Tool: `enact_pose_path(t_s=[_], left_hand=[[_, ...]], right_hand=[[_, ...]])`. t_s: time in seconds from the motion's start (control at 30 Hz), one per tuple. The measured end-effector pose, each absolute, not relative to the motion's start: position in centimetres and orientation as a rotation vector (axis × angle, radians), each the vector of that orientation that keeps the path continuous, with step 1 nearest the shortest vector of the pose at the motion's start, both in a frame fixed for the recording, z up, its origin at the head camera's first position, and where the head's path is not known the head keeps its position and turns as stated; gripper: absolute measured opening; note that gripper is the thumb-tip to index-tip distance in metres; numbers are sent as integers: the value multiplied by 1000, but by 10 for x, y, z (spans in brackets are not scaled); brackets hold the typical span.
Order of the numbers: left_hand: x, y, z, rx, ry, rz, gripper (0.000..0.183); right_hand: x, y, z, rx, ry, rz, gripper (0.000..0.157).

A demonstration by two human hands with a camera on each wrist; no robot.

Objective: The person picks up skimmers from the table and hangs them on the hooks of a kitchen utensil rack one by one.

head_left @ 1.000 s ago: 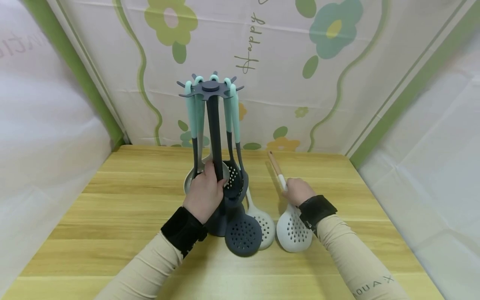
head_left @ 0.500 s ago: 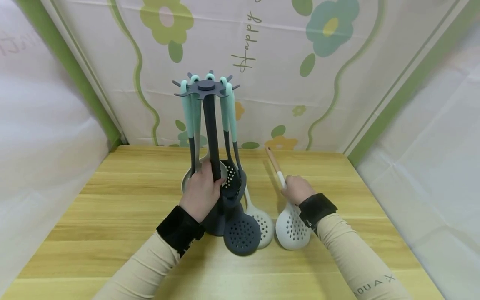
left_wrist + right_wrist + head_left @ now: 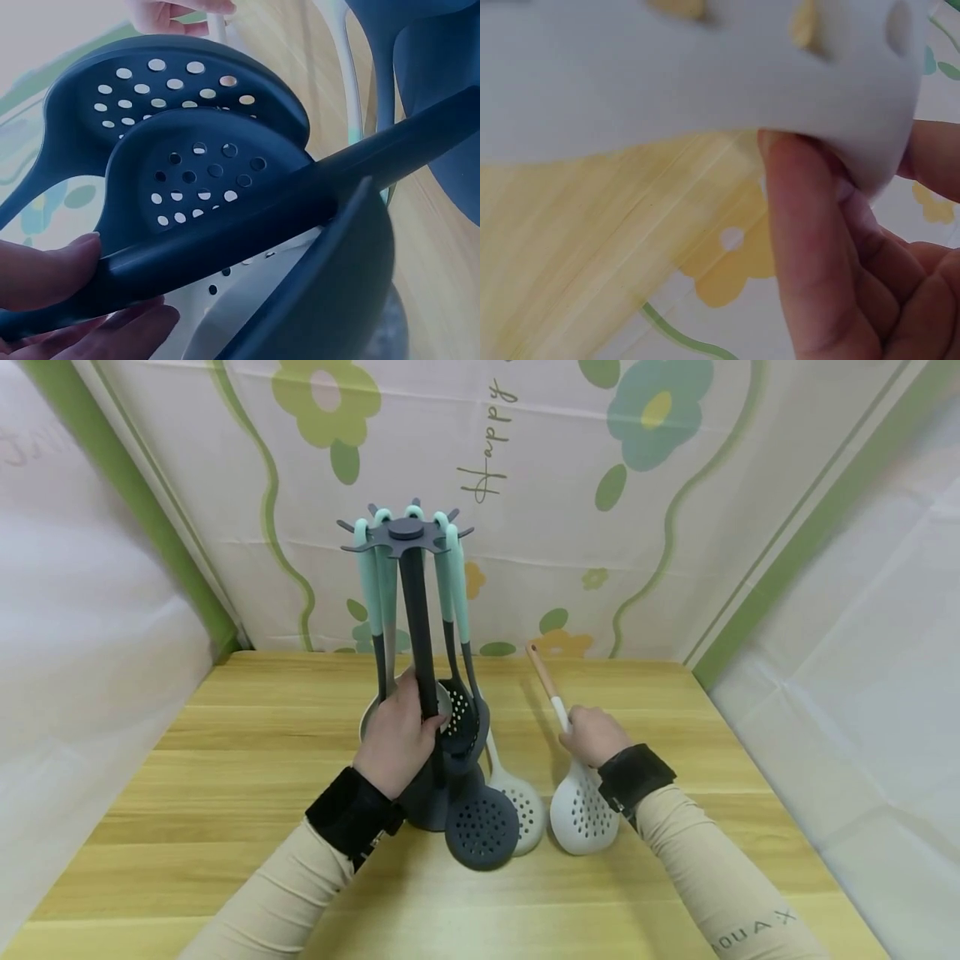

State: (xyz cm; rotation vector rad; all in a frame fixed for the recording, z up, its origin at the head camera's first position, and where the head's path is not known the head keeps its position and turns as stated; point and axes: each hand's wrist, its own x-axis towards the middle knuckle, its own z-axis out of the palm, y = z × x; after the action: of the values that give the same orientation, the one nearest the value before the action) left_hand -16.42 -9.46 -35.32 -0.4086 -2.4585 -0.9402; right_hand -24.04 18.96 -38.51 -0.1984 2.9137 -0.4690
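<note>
My left hand [image 3: 397, 735] grips the dark upright pole [image 3: 417, 618] of a utensil stand. Mint-green-handled utensils hang from hooks on its round top [image 3: 407, 529]. Among them are two dark perforated heads, seen close in the left wrist view, the nearer a skimmer [image 3: 195, 172]. On the right, my right hand [image 3: 597, 735] holds a white skimmer [image 3: 585, 814] just above its perforated head, its wooden-ended handle [image 3: 542, 668] pointing away from me. In the right wrist view the fingers [image 3: 810, 247] curl at the white edge of this skimmer.
Between the stand and the held skimmer, a dark skimmer [image 3: 482, 831] overlaps a cream skimmer [image 3: 527, 810] low by the stand's base [image 3: 427, 806]. The wooden table [image 3: 225, 793] meets a flower-printed cloth [image 3: 547, 568] at the back, with white cloth on both sides.
The white skimmer has risen slightly in the head view, its handle end shifting up and away with my right hand. My left hand keeps its grip on the pole. The whole view has drifted a little.
</note>
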Motion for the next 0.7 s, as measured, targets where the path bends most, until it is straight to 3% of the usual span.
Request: enact_pose_path(t_s=[0.17, 0.43, 0.7], left_hand=[[-165, -95, -354, -404, -2450, -970, 60], [-166, -95, -351, -446, -2357, -1064, 31], [-166, -98, -347, -474, -2339, -1134, 35]], right_hand=[[-240, 189, -383, -199, 2921, -482, 23], [-238, 188, -381, -216, 2923, -486, 25], [-236, 185, -379, -244, 2941, -489, 26]])
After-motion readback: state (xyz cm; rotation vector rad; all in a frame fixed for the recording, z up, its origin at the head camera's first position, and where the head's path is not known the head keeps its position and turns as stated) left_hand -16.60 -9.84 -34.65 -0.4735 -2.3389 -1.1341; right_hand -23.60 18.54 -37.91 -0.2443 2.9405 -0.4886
